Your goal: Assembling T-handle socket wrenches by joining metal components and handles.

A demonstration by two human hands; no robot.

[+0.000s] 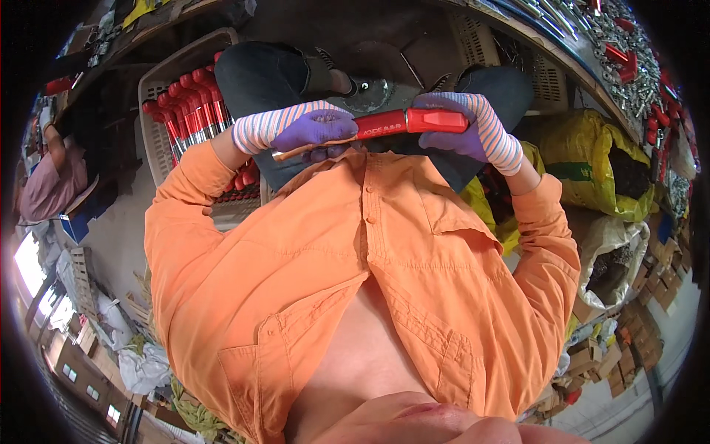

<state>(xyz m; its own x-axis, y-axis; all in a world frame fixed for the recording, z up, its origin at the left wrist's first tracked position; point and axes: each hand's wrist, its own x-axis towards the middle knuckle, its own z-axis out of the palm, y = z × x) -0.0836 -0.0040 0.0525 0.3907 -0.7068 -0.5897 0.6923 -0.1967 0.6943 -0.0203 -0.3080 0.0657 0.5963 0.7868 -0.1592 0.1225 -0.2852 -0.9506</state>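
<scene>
Red tool [403, 121] is held level in front of the orange shirt [384, 251], left hand [314, 127] and right hand [451, 122] fingers clamped on its ends. Crate [159, 111] of matching red-handled tools sits left; yellow sack [592, 166] right.

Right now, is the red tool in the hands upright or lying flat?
Flat: the red tool runs sideways between the left hand and the right hand.

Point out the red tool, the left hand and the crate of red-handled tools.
Red tool [403, 122], head view, on the middle of its red body.
Left hand [314, 127], head view, on the purple glove's back.
Crate [151, 140], head view, on its pale left wall.
</scene>
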